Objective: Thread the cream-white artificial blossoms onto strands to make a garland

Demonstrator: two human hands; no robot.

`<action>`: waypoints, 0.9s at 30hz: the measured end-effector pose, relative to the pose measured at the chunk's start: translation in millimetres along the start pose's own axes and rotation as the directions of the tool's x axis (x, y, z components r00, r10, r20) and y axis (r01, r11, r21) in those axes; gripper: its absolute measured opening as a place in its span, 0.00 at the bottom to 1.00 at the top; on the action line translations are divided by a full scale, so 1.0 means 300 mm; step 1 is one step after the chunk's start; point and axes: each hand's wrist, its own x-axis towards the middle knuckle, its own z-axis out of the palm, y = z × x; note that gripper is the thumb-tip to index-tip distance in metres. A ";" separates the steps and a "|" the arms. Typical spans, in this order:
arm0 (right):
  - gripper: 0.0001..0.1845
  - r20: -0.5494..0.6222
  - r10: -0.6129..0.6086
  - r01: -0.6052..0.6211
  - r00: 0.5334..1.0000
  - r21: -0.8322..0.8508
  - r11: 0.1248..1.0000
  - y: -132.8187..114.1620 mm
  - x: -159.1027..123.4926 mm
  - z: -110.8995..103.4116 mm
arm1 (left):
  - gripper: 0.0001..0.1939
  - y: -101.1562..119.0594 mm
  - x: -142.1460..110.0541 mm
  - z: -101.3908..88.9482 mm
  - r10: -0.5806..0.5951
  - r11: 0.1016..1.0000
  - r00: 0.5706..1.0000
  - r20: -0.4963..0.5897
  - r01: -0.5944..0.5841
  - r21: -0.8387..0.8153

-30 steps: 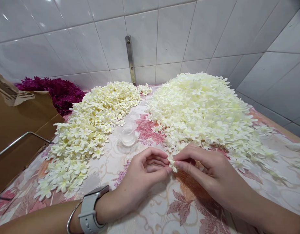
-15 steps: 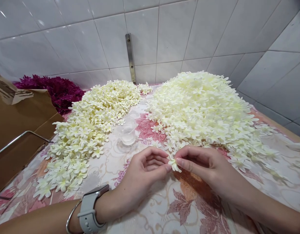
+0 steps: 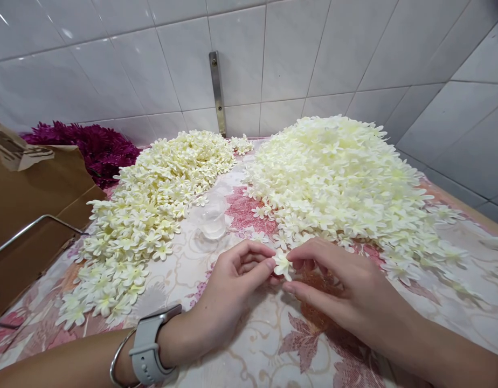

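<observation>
A small white artificial-looking flower (image 3: 282, 264) with a pale yellow centre is pinched between the thumb and index finger of my left hand (image 3: 230, 291). Right beside it is my right hand (image 3: 348, 283), its thumb and index finger apart around the flower's right side. The index fingertip is at a petal's edge; I cannot tell whether it touches. Behind my right hand rises a large heap of similar loose white flowers (image 3: 333, 178). A second heap of cream flowers (image 3: 152, 205) spreads to the left. A clear plastic cup (image 3: 213, 223) stands between the heaps.
A floral-patterned tablecloth (image 3: 249, 345) covers the table. At the left are an open cardboard box (image 3: 34, 215), a bent metal rod (image 3: 22, 231) and purple flowers (image 3: 87, 151). White wall tiles (image 3: 293, 54) with a metal strip (image 3: 218, 94) stand behind.
My right hand's thumb and index finger have spread apart from their pinch at the flower. The flower now stays in my left fingers, its face turned more toward me.
</observation>
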 end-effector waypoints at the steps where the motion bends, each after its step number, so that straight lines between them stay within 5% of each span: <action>1: 0.05 -0.042 -0.076 0.074 0.996 -0.038 0.997 0.000 -0.002 0.003 | 0.08 0.001 0.000 0.001 0.001 1.000 1.000 0.002 -0.001 0.002; 4: 0.11 -0.104 -0.252 0.240 0.962 -0.123 0.963 -0.001 -0.004 0.008 | 0.07 0.006 -0.001 0.004 -0.007 1.000 1.000 0.007 0.007 -0.010; 7: 0.11 -0.128 -0.283 0.267 0.950 -0.128 0.955 -0.005 0.001 0.003 | 0.09 0.007 -0.005 0.004 -0.034 0.999 0.999 0.003 0.034 -0.018; 11: 0.08 -0.169 -0.119 0.115 0.978 -0.036 0.993 -0.012 0.004 -0.010 | 0.10 0.004 -0.009 -0.002 -0.011 0.998 1.000 0.007 0.011 0.061; 18: 0.08 -0.045 0.128 -0.118 0.991 0.171 0.978 -0.021 -0.006 -0.007 | 0.10 -0.001 -0.002 -0.005 0.007 0.998 0.998 0.058 -0.011 0.068; 27: 0.11 0.207 0.301 -0.364 0.931 0.445 0.818 -0.028 0.015 -0.024 | 0.13 -0.010 -0.001 -0.014 0.035 0.991 0.996 0.086 -0.045 0.124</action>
